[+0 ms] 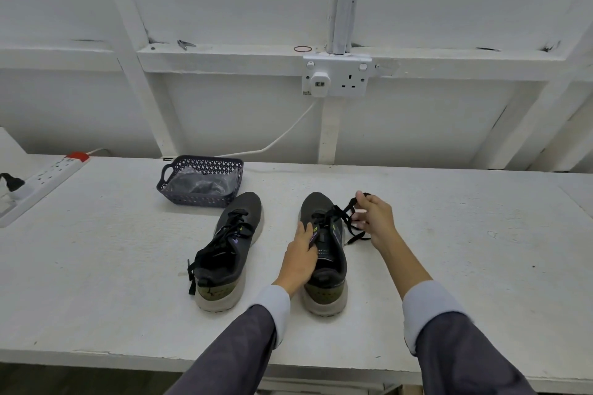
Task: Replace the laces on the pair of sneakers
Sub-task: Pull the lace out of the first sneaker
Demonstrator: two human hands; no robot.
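Two sleeved arms reach in from 6 o'clock over the white tabletop (96, 266). The left hand (300, 258) grips the part-unlaced sneaker (327, 266) by its side, fingers curled over the eyelet edge. At its 2 o'clock the right hand (375, 218) pinches the loose black lace (359, 236), which trails onto the tabletop. A second sneaker (231, 250), fully laced, stands just beside at 9 o'clock. At 11 o'clock one dark basket (199, 199) holds a plastic bag. One power strip (45, 181) lies far off at 9 o'clock, and one double wall socket (337, 77) sits at 12 o'clock.
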